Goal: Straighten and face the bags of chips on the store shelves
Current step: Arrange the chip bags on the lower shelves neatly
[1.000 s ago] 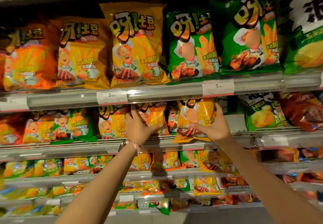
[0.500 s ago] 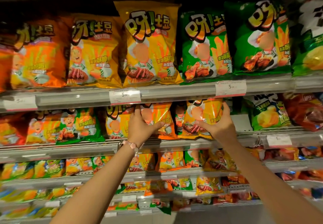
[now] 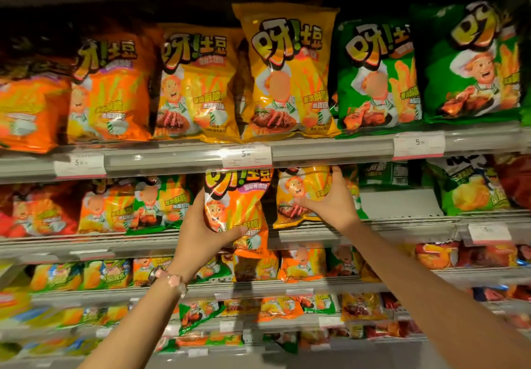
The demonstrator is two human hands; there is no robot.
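Observation:
My left hand (image 3: 201, 230) grips an orange chip bag (image 3: 238, 204) by its left side and bottom, holding it upright in front of the second shelf (image 3: 373, 230), its lower edge hanging below the shelf lip. My right hand (image 3: 333, 201) wraps around the right side of a yellow chip bag (image 3: 298, 193) that stands on that shelf, thumb across its front. Both bags face outward. A bead bracelet circles my left wrist.
The top shelf (image 3: 330, 150) carries a row of large orange, yellow and green bags (image 3: 287, 72). Left of my hands stand small orange and green bags (image 3: 143, 204); to the right a gap (image 3: 399, 201), then green bags. Lower shelves hold several small bags.
My left hand has pulled the orange bag out and down from the shelf row, so its whole front shows. The view shifted left; my right hand stays on the yellow bag.

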